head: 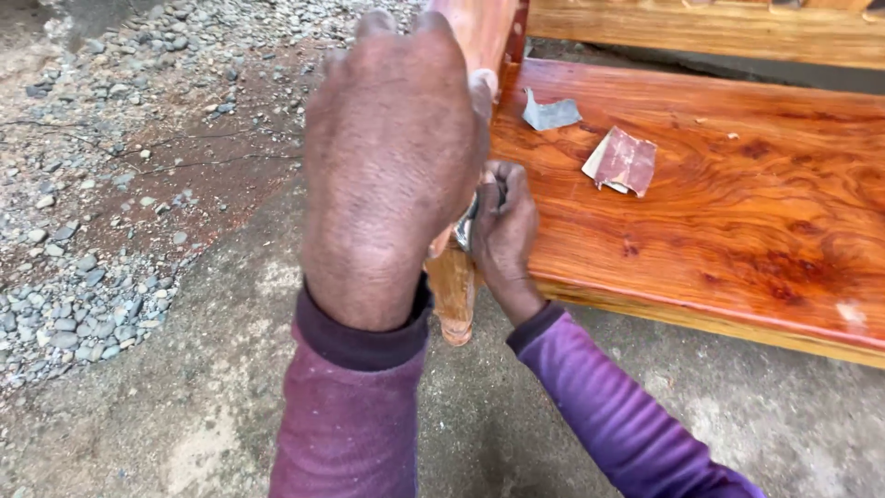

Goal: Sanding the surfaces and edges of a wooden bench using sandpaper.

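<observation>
My left hand [392,157] wraps over the top of a reddish wooden post [452,290] at the corner of a varnished wooden bench [737,212]. Lower down, my right hand [502,231] presses a small piece of grey sandpaper [467,221] against the side of the post, fingers curled around it. Both arms wear purple sleeves. Much of the post is hidden behind my left hand.
On the bench seat lie a folded reddish sandpaper piece [622,161] and a grey scrap [550,112]. Concrete ground [212,387] lies below; gravel and stones [83,231] spread to the left. A wooden rail [710,28] runs along the back.
</observation>
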